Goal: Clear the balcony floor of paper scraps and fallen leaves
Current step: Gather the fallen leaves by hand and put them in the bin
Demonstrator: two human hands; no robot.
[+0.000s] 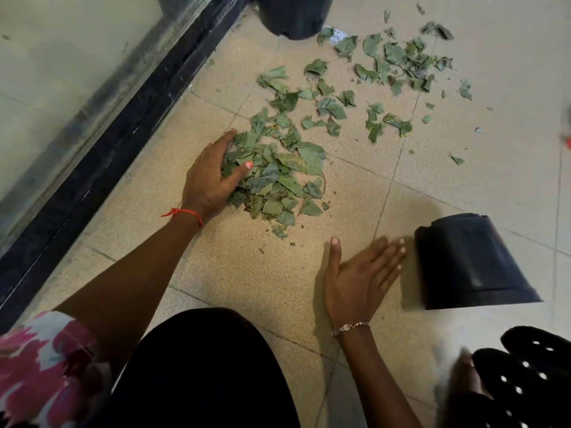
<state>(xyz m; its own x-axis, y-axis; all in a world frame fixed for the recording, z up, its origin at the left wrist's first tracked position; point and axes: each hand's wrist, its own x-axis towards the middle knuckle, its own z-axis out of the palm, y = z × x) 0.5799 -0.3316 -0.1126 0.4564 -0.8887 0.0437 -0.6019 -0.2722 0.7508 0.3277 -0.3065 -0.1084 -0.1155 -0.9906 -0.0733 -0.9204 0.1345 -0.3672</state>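
Green, dry-looking leaves make up the heap of leaves (278, 177) that lies on the floor (247, 273) right against the palm of the left hand (205, 177); that hand's fingers curl into the heap's near edge and its thumb (244, 169) presses down on top, so the hand grips part of the heap; a red thread (185, 213) circles its wrist. Beyond its fingertips, scattered leaves (327, 106) lie loose and apart over the tiles, with a thicker patch (398, 60) further off. The right hand (361, 273) is well apart from the heap, nearer the body; its fingers are straight and held together, thumb spread, holding nothing; whether it touches the floor cannot be told; a bracelet (350, 327) sits on its wrist. Just beside its fingertips a black pot (469, 264) lies tipped on its side; a second black pot (293, 17) stands far past the left hand; a dark frame (102, 143) runs along outside the left arm.
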